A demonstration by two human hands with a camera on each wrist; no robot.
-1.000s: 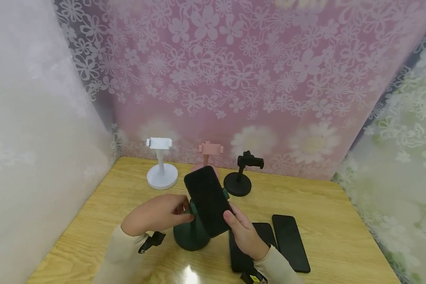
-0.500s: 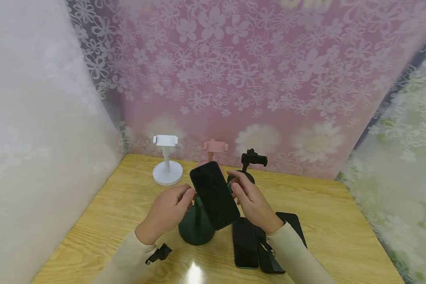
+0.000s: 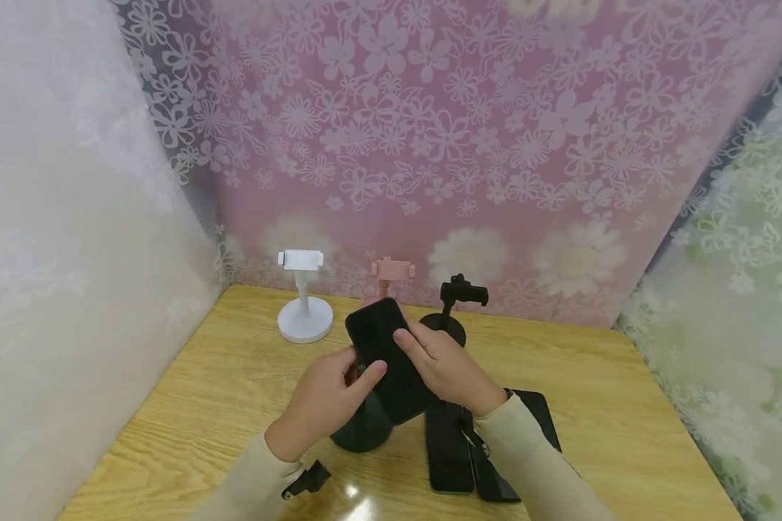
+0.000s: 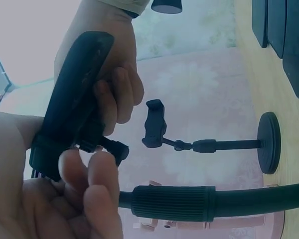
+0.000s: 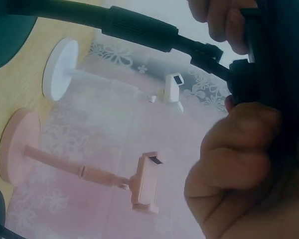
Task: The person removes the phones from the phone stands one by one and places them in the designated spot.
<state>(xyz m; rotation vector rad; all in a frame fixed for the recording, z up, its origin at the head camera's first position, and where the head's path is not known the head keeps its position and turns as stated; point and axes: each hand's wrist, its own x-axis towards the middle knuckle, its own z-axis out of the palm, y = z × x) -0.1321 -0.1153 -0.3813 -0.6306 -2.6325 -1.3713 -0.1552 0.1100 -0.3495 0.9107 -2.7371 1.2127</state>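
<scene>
A black smartphone (image 3: pixel 400 387) sits tilted in the clamp of a dark green phone stand (image 3: pixel 363 432), its dark screen facing up. My left hand (image 3: pixel 322 398) grips the phone's left edge, thumb on the screen and fingers behind at the clamp. From the opposite edge my right hand (image 3: pixel 452 365) holds it too, its thumb lying across the glass and its fingers curled behind. The stand's ribbed stem (image 4: pixel 172 203) shows below the phone in the left wrist view. In the right wrist view, the clamp's joint (image 5: pixel 241 79) is partly covered by fingers.
Behind stand a white phone stand (image 3: pixel 305 318), a pink phone stand (image 3: pixel 393 270) and a black phone stand (image 3: pixel 463 291). Black phones (image 3: pixel 450 452) lie side by side at the right, partly under my right forearm. A flowered cloth (image 3: pixel 391 145) hangs behind the table (image 3: pixel 195 405).
My right hand went from the phone's lower right edge to the clamp's right side, then onto the phone, thumb on screen. My left thumb has moved from the clamp's left side onto the screen.
</scene>
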